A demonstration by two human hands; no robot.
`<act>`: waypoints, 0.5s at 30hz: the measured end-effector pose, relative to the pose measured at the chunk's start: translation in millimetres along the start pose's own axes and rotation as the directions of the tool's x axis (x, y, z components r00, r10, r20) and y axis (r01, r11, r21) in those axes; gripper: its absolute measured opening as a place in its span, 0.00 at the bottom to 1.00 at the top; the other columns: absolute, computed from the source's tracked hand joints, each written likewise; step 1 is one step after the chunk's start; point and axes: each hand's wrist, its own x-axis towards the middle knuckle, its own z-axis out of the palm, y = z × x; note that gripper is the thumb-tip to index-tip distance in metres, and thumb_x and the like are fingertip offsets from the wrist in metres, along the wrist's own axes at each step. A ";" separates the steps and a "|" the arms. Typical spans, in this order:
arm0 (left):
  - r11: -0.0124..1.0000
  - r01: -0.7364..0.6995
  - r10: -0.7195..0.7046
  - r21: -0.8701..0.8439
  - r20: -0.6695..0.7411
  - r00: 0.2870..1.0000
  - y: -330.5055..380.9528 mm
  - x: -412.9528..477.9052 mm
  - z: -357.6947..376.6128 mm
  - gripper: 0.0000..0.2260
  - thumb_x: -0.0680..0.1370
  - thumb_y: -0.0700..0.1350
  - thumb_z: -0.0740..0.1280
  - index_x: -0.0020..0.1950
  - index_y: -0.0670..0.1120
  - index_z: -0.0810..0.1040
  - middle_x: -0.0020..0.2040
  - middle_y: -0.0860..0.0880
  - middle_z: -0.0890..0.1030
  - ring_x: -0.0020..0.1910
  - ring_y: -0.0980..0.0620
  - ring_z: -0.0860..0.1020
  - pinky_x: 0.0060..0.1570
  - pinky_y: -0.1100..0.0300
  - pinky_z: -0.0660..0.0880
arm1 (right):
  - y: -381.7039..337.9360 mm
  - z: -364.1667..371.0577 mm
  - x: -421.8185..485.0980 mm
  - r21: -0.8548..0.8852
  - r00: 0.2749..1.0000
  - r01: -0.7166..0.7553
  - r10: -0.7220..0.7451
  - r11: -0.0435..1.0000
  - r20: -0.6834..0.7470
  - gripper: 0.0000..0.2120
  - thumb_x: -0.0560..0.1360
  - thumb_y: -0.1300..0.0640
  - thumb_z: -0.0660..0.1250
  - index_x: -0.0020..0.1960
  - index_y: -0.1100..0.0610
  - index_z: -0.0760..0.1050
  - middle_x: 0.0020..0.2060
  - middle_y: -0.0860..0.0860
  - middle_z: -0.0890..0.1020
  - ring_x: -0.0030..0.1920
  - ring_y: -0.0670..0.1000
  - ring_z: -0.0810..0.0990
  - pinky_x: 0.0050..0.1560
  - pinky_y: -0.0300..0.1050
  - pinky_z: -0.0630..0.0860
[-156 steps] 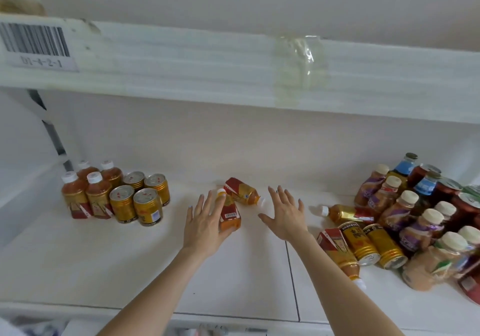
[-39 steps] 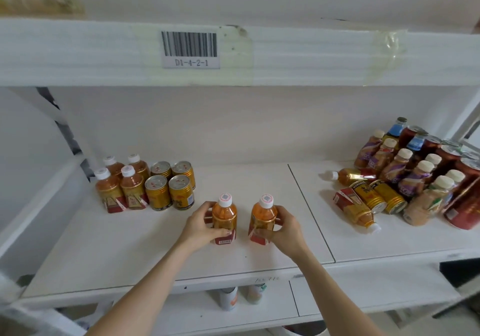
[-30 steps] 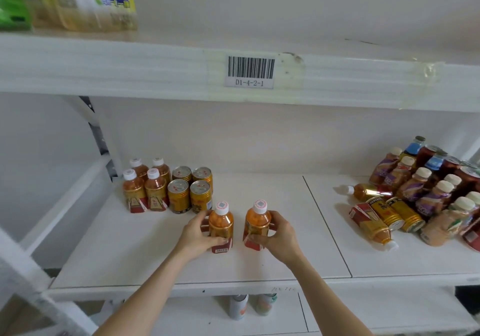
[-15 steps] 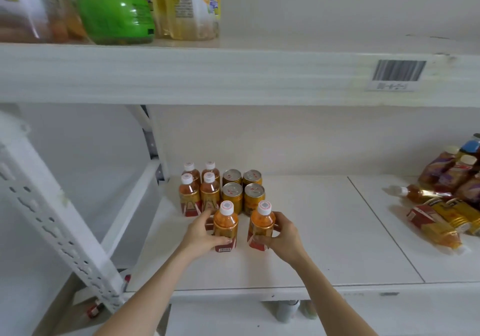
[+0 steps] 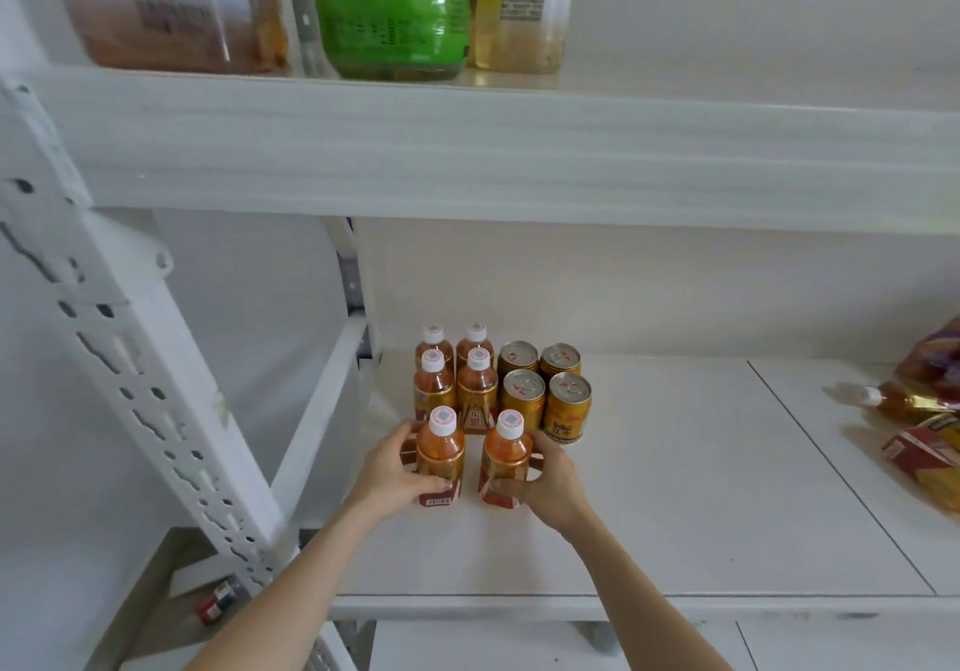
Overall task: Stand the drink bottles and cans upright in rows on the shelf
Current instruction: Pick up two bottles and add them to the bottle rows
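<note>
A white shelf (image 5: 649, 488) fills the middle of the view, with an upper shelf (image 5: 467, 151) above it and a perforated white upright (image 5: 130, 369) slanting down the left side. On the upper shelf stand three large bottles: a brown one (image 5: 166, 0) at the left, a green one (image 5: 392, 10) in the middle and a yellow one (image 5: 519, 0) to its right.

At the far left of the white shelf stands an upright block of drinks. Four small orange bottles (image 5: 456, 374) with white caps form two rows, and four gold cans (image 5: 543, 390) stand just right of them, also in two rows. At the right edge of the view a few bottles lie on their sides (image 5: 914, 426), well apart from the block.

Nearer than the block, two more orange bottles stand upright side by side with a small gap between them. The left hand (image 5: 389, 473) is wrapped around the left bottle (image 5: 440, 457), and the right hand (image 5: 550, 478) is wrapped around the right bottle (image 5: 506, 462). The right bottle sits just in front of the nearest cans.
</note>
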 end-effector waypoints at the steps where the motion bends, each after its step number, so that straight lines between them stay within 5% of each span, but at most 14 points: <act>1: 1.000 0.007 -0.007 -0.002 -0.006 1.000 -3.2 0.9 -3.1 0.34 0.61 0.45 0.81 0.62 0.55 0.70 0.55 0.55 0.77 0.55 0.52 0.76 0.54 0.56 0.74 | -1.4 3.5 2.6 -0.001 1.000 -0.005 0.005 1.000 0.001 0.34 0.61 0.54 0.80 0.64 0.49 0.71 0.58 0.47 0.78 0.58 0.50 0.77 0.58 0.49 0.77; 10: 0.999 0.035 -0.037 -0.038 -0.058 0.998 -14.1 17.9 -16.5 0.33 0.62 0.43 0.81 0.64 0.53 0.73 0.54 0.55 0.77 0.53 0.52 0.76 0.53 0.57 0.73 | -11.0 22.5 25.5 0.018 1.000 0.001 -0.001 1.000 -0.001 0.30 0.64 0.57 0.78 0.64 0.52 0.72 0.58 0.48 0.79 0.58 0.50 0.77 0.60 0.50 0.76; 15: 0.998 0.041 -0.046 -0.056 -0.089 0.995 -9.5 27.5 -13.2 0.35 0.61 0.44 0.82 0.63 0.53 0.70 0.52 0.55 0.77 0.50 0.52 0.77 0.48 0.59 0.74 | -9.3 28.7 34.4 0.074 0.999 -0.029 0.032 0.997 -0.037 0.30 0.64 0.56 0.79 0.62 0.53 0.71 0.54 0.45 0.79 0.55 0.47 0.77 0.52 0.40 0.74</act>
